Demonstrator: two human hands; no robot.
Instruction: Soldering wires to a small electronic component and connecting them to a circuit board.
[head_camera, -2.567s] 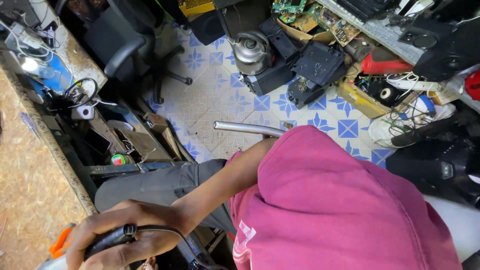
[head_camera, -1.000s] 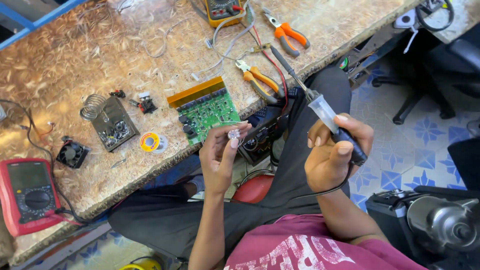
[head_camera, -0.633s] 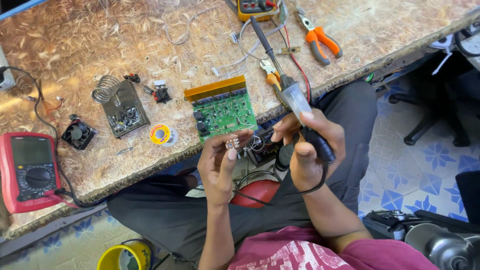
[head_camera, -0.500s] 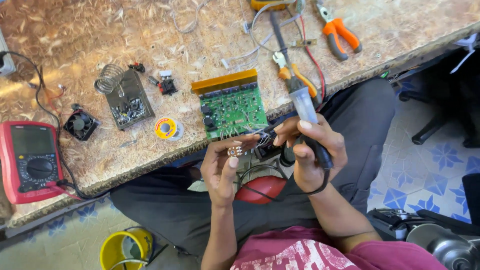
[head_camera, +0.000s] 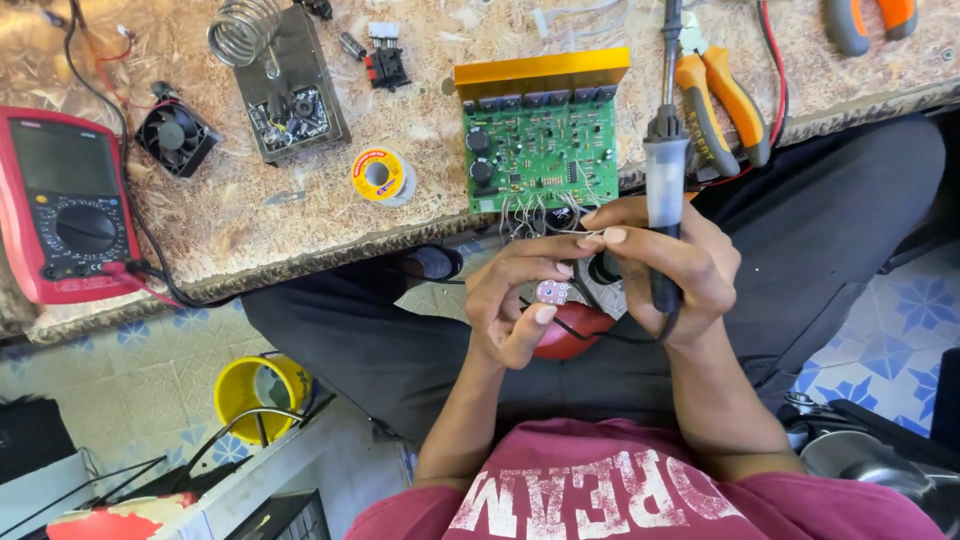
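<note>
Left hand (head_camera: 520, 300) pinching small round part (head_camera: 552, 291), right hand (head_camera: 665, 268) gripping soldering iron (head_camera: 664, 180)

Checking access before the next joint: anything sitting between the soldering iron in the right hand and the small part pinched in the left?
Nothing visible. The right hand grips the soldering iron right beside the left hand, which pinches the small part.

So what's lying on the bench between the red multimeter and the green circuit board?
Head view: a small black fan, a soldering-iron stand and a solder spool.
</note>
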